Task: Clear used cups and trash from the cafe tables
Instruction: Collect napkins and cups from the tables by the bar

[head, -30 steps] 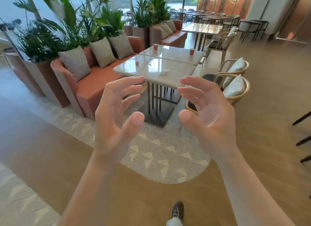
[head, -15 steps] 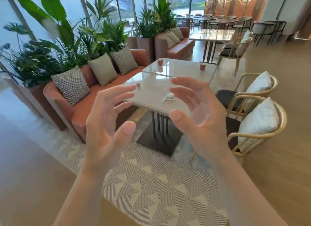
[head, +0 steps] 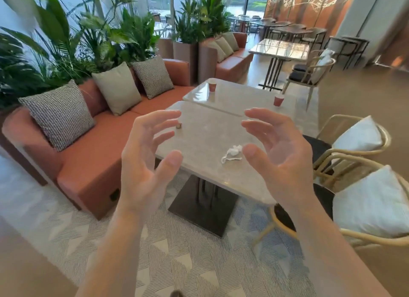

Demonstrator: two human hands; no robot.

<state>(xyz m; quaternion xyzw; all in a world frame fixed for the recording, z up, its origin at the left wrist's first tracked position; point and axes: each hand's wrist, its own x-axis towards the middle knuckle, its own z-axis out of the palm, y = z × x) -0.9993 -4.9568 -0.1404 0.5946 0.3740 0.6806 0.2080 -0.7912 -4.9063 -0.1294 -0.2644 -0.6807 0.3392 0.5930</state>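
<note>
Empty-handed: left hand (head: 143, 161) and right hand (head: 281, 155) both up in the air short of the counter (head: 205, 139), palms facing each other, fingers spread and loosely bent, gripping nothing, touching nothing.

Just beyond the right hand's thumb, lying on the counter: a crumpled napkin (head: 232, 154). Probably near weightless and soft, with no edge worth hunting for. Best pinched from above at the bunched middle, or simply scooped into the palm. Likely to slide on the glossy top if pushed, so lift rather than sweep.

Past the left hand's fingertips: a small brown item (head: 178, 125), too small to identify, perhaps a tiny cup on its side.

Well beyond both hands, on the farther counter (head: 239, 97): a red paper cup (head: 212, 85) ahead of the left hand, a second paper cup (head: 278, 100) ahead of the right. Upright, both. Probably light and thin-walled, easy to crush. Best taken round the middle of the wall with a gentle wrap and kept level in case of dregs; contents not visible from here. Possibly stackable, freeing a hand for the napkin.
</note>
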